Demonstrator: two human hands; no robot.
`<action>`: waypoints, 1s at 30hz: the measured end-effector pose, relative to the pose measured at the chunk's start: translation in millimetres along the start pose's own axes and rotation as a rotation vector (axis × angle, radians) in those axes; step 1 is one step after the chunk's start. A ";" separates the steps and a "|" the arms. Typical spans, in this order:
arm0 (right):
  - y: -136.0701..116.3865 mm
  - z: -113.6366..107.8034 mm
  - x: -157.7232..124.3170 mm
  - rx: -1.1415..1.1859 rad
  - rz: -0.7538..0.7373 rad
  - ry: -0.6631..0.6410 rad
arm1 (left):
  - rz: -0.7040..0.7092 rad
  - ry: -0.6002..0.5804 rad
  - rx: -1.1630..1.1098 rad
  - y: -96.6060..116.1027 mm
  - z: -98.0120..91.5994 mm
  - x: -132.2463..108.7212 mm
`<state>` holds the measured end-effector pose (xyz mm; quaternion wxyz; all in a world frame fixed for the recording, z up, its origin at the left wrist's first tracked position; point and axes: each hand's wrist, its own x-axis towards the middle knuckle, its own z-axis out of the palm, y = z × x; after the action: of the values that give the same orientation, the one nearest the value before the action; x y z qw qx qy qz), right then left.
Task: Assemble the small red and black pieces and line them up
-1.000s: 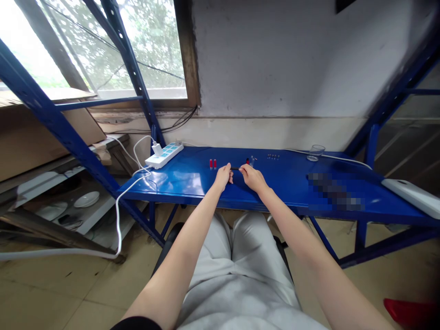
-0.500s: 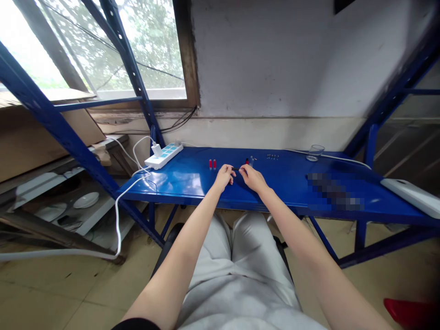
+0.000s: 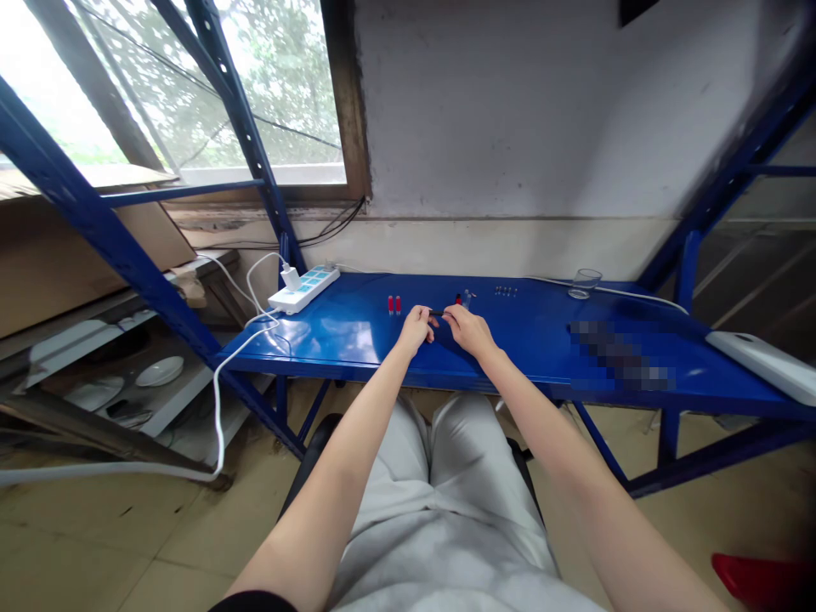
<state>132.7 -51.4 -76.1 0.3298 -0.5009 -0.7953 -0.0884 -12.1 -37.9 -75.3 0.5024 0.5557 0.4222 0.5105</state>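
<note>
Between my hands, just above the blue table (image 3: 331,340), is a thin black stick-like piece (image 3: 436,314), too small to name more closely. My left hand (image 3: 417,328) is closed on its left end, and the fingertips of my right hand (image 3: 467,330) pinch its right end. Two small red tubes with pale ends (image 3: 393,304) stand side by side to the left of my hands. Right behind my right hand are a small red and black piece (image 3: 457,299) and a clear small tube (image 3: 467,299), both partly hidden.
Several tiny metallic bits (image 3: 506,291) lie in a row farther back. A clear glass (image 3: 584,285) stands at the back right, beside a white cable. At the left end sits a white power strip (image 3: 304,289) with a plug. A white flat object (image 3: 765,364) lies at the right edge.
Both hands stay in almost the same place around the black piece; only slight finger movement shows. Everything on the table is unchanged.
</note>
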 end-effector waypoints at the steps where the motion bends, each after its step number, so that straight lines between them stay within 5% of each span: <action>1: -0.6 -0.4 0.0 -0.012 0.000 0.003 | 0.001 0.004 -0.003 0.3 0.1 0.0; 22: -0.9 -7.3 -1.3 0.015 0.028 0.048 | 0.085 -0.084 0.035 -0.5 -1.7 -2.8; 30: -1.0 -3.5 -0.2 -0.011 0.009 0.022 | 0.038 -0.019 0.027 -0.6 -2.3 -0.6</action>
<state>133.4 -53.7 -73.4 0.3363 -0.5054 -0.7887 -0.0969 -14.4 -38.1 -76.1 0.4890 0.5754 0.4134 0.5088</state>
